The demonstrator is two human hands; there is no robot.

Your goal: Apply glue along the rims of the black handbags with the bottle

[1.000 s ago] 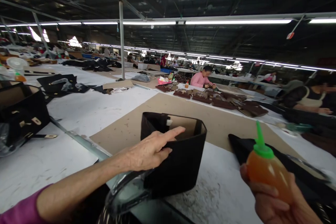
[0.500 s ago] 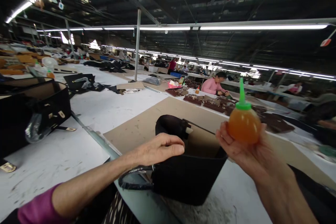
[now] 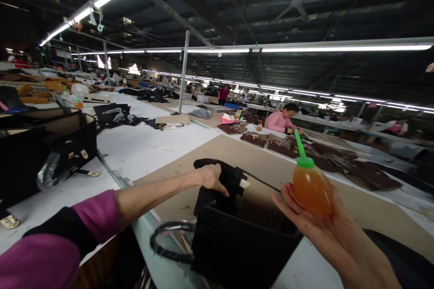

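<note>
While open-topped, black bag (image 3: 244,248) between both hands (image 3: 212,177) (image 3: 335,232)

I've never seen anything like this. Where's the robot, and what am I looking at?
There is no robot here: these are a person's own bare hands. Every picture comes from one camera worn on the head, looking forward and down.

The right hand holds a bottle of orange liquid with a green nozzle. The left hand is on the edge of an open black bag; its fingertips are hard to see.

On the table lies a brown sheet, and another black bag stands at the left. Beyond, a person in pink bends over a table.
</note>
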